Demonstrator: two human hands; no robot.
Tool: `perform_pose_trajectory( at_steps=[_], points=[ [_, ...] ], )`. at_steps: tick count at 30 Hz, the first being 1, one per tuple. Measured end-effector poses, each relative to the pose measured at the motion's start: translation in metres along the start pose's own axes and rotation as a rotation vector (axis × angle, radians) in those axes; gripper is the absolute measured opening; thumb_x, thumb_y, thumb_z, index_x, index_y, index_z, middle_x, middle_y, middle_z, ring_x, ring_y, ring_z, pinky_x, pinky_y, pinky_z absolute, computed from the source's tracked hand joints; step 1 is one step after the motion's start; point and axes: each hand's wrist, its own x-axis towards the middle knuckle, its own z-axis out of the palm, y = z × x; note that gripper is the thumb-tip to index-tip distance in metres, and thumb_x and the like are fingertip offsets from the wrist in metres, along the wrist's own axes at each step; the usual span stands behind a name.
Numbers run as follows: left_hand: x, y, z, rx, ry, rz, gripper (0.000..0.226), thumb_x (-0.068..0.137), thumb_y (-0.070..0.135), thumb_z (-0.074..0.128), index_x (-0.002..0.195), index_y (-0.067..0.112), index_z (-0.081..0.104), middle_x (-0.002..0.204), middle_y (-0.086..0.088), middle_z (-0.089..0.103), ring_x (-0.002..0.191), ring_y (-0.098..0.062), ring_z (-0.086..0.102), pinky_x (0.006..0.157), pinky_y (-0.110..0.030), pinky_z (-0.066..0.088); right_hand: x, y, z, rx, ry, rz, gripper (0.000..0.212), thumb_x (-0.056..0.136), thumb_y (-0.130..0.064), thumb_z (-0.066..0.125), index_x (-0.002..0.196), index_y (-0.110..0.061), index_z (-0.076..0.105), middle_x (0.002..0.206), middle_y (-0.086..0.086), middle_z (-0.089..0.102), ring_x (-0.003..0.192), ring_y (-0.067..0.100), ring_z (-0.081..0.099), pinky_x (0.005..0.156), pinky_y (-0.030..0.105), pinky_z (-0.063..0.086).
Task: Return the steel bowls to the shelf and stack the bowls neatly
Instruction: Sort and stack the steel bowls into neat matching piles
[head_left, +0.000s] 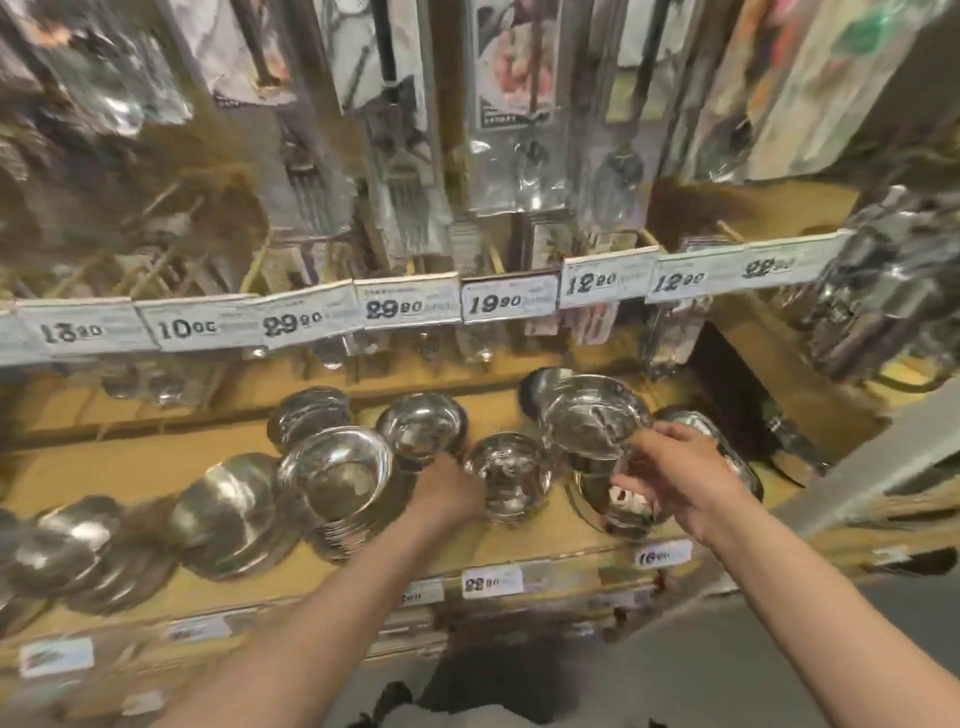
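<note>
Store shelf (519, 545) of tan board, price tags along its lip, carries polished steel bowls (332, 473). My right hand (675, 473) pinches a shallow bowl (592, 421) by its thin rim, tilted above a stack (618, 506). My left hand (449, 491) rests between two bowls, its fingers hidden. Next, I think: level it and nest it squarely; slick steel slides.

Whole frame motion-blurred. Packaged cutlery (400, 171) hanging above is cut off at the top edge; its label print is illegible. Small print on the price tags (410, 306) is unreadable. Left hand (447, 493): fingertips hidden behind a steel bowl (511, 478). Far-left bowl stacks (57, 545) are smeared and run off the left edge.
</note>
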Motion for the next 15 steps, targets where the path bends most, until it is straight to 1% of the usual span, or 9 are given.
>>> perform_pose_trajectory(
  at_steps=[1, 3, 4, 6, 8, 10, 12, 13, 15],
  points=[
    [0.004, -0.002, 0.009, 0.027, -0.006, -0.012, 0.046, 0.095, 0.024, 0.057, 0.135, 0.004, 0.048, 0.129, -0.017, 0.061, 0.117, -0.034, 0.059, 0.099, -0.041, 0.051, 0.004, 0.003, -0.004, 0.007, -0.001, 0.015, 0.010, 0.095, 0.000, 0.062, 0.089, -0.006, 0.056, 0.067, 0.009, 0.067, 0.056, 0.016, 0.072, 0.049, 0.028, 0.060],
    [0.012, -0.006, 0.022, 0.050, -0.003, -0.011, 0.046, 0.094, 0.028, 0.061, 0.130, 0.004, 0.046, 0.121, -0.014, 0.062, 0.113, -0.032, 0.060, 0.097, -0.041, 0.054, 0.009, 0.010, -0.011, -0.013, -0.043, 0.050, 0.008, 0.093, 0.000, 0.063, 0.097, -0.004, 0.057, 0.070, 0.012, 0.068, 0.062, 0.020, 0.074, 0.054, 0.030, 0.063],
    [0.017, -0.009, 0.028, 0.062, 0.010, 0.001, 0.040, 0.093, 0.029, 0.064, 0.121, 0.004, 0.051, 0.114, -0.012, 0.065, 0.106, -0.029, 0.063, 0.092, -0.041, 0.056, 0.011, 0.014, -0.014, -0.027, -0.065, 0.064, 0.011, 0.093, -0.001, 0.064, 0.102, -0.003, 0.059, 0.074, 0.015, 0.070, 0.065, 0.022, 0.075, 0.056, 0.030, 0.064],
    [0.025, -0.013, 0.035, 0.117, 0.047, 0.030, 0.022, 0.091, 0.029, 0.069, 0.095, 0.009, 0.059, 0.094, -0.006, 0.067, 0.085, -0.018, 0.064, 0.073, -0.032, 0.058, 0.012, 0.020, -0.018, -0.023, -0.087, 0.082, 0.015, 0.094, -0.001, 0.065, 0.108, -0.002, 0.060, 0.086, 0.017, 0.069, 0.067, 0.023, 0.075, 0.057, 0.030, 0.064],
    [0.031, -0.015, 0.038, 0.145, 0.079, 0.043, 0.026, 0.090, 0.030, 0.071, 0.077, 0.018, 0.052, 0.085, -0.003, 0.064, 0.072, -0.013, 0.058, 0.060, -0.024, 0.048, 0.012, 0.025, -0.017, -0.018, -0.106, 0.091, 0.013, 0.095, -0.001, 0.063, 0.107, -0.002, 0.059, 0.093, 0.018, 0.066, 0.066, 0.021, 0.075, 0.055, 0.029, 0.063],
    [0.031, -0.015, 0.036, 0.147, 0.077, 0.043, 0.025, 0.089, 0.027, 0.072, 0.078, 0.019, 0.051, 0.088, -0.004, 0.067, 0.077, -0.018, 0.061, 0.064, -0.027, 0.050, 0.012, 0.027, -0.015, -0.042, -0.124, 0.095, 0.007, 0.095, -0.001, 0.063, 0.101, -0.004, 0.059, 0.094, 0.018, 0.065, 0.066, 0.021, 0.074, 0.053, 0.028, 0.062],
    [0.033, -0.014, 0.032, 0.127, 0.042, 0.033, 0.015, 0.088, 0.018, 0.070, 0.095, 0.012, 0.059, 0.099, -0.009, 0.070, 0.089, -0.025, 0.068, 0.077, -0.036, 0.059, 0.014, 0.027, -0.010, -0.080, -0.142, 0.095, 0.004, 0.096, -0.002, 0.062, 0.099, -0.003, 0.059, 0.092, 0.018, 0.067, 0.068, 0.022, 0.073, 0.053, 0.028, 0.062],
    [0.033, -0.013, 0.029, 0.108, 0.024, 0.028, 0.018, 0.088, 0.017, 0.069, 0.102, 0.008, 0.061, 0.101, -0.011, 0.071, 0.092, -0.028, 0.070, 0.081, -0.039, 0.060, 0.015, 0.026, -0.006, -0.103, -0.154, 0.089, 0.004, 0.097, -0.002, 0.061, 0.100, -0.002, 0.060, 0.091, 0.018, 0.068, 0.068, 0.021, 0.074, 0.054, 0.028, 0.063],
    [0.033, -0.012, 0.025, 0.115, -0.007, 0.031, 0.016, 0.093, 0.019, 0.062, 0.101, 0.006, 0.065, 0.098, -0.012, 0.073, 0.087, -0.026, 0.072, 0.076, -0.036, 0.061, 0.018, 0.025, 0.003, -0.141, -0.184, 0.076, 0.009, 0.096, -0.002, 0.062, 0.105, -0.001, 0.062, 0.093, 0.019, 0.072, 0.070, 0.022, 0.075, 0.058, 0.030, 0.064]
  ],
)
